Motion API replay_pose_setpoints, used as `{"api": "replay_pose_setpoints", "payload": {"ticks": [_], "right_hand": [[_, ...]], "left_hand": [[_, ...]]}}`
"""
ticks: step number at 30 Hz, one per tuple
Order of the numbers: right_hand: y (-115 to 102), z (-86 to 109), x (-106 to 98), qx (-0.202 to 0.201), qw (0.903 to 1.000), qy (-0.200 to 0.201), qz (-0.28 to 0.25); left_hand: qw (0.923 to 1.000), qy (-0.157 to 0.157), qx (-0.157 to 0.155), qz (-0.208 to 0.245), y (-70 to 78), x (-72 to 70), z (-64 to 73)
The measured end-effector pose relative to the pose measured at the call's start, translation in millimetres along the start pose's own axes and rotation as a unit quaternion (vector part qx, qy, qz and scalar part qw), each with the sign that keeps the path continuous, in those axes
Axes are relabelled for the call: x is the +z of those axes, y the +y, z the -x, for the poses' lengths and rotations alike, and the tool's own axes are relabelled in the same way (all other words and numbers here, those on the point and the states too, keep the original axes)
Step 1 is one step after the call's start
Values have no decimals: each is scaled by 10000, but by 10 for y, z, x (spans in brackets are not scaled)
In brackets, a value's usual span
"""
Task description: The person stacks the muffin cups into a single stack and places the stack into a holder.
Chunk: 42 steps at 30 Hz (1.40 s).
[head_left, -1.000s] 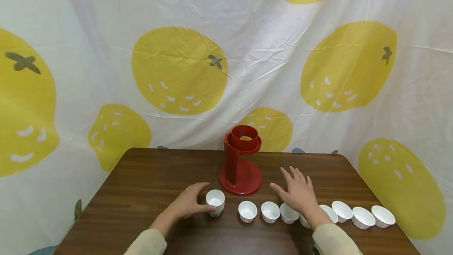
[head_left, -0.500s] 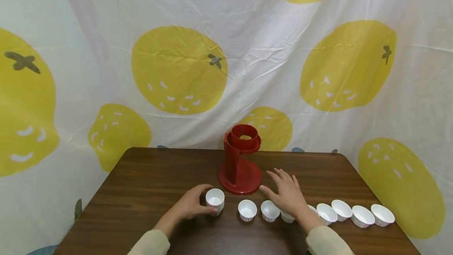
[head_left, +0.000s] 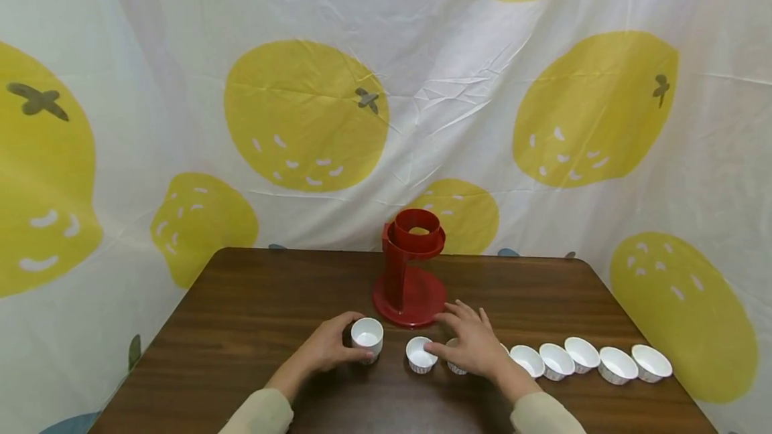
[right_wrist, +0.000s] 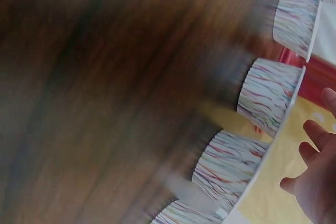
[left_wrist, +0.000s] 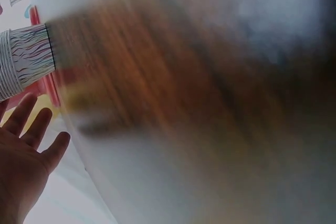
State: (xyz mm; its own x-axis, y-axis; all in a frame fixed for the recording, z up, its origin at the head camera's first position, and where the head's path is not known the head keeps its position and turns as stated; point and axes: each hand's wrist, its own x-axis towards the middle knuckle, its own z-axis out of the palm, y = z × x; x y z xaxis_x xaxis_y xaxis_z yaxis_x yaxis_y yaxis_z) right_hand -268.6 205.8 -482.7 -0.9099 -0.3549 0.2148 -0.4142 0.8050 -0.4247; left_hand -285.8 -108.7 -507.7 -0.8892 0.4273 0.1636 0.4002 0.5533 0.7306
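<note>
A short stack of white paper baking cups [head_left: 366, 337] stands left of centre, its wavy-line sides and layered rims [left_wrist: 8, 64] showing in the left wrist view. My left hand [head_left: 326, 345] holds this stack between thumb and fingers, the thumb at its near side. One single baking cup [head_left: 419, 359] stands just right of the stack. My right hand [head_left: 470, 348] hovers there, fingers spread, the thumb overlapping that cup's right rim in the head view. Another cup [head_left: 456, 368] is partly covered by the right hand.
A row of several baking cups [head_left: 582, 355] extends right along the brown table [head_left: 271, 300]. Behind the stack stands a red round-based stand [head_left: 413, 297] with a ring-shaped holder on top. A lemon-print curtain [head_left: 446, 119] hangs behind the table's far edge.
My right hand has moved left and nearer, from over the row to the cup beside the stack. My left hand has closed in around the stack.
</note>
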Motion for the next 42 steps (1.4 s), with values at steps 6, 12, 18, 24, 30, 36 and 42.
{"api": "replay_pose_setpoints", "payload": {"ticks": [6,12,18,24,30,36,42], "right_hand": [[-17,17,90,-42,9996,-158,221],[-21,26,141,-89,9984,-255,498],[-33,26,163,-135,9969,-365,677],[-44,35,175,-247,9966,-379,694],[-77,16,190,-165,9978,-262,591],[-148,-41,152,-69,9991,13,412],[-235,-101,106,24,9997,73,215]], "left_hand": [[10000,27,15,-18,-28,11,-11],[9999,26,103,-15,-39,25,-19],[10000,-32,71,-1,-21,31,-26],[10000,-80,41,40,-4,33,-24],[9999,-116,-30,19,-4,39,-23],[9999,-84,-48,67,-18,34,-15],[9999,-109,-73,72,-24,9,-15]]}}
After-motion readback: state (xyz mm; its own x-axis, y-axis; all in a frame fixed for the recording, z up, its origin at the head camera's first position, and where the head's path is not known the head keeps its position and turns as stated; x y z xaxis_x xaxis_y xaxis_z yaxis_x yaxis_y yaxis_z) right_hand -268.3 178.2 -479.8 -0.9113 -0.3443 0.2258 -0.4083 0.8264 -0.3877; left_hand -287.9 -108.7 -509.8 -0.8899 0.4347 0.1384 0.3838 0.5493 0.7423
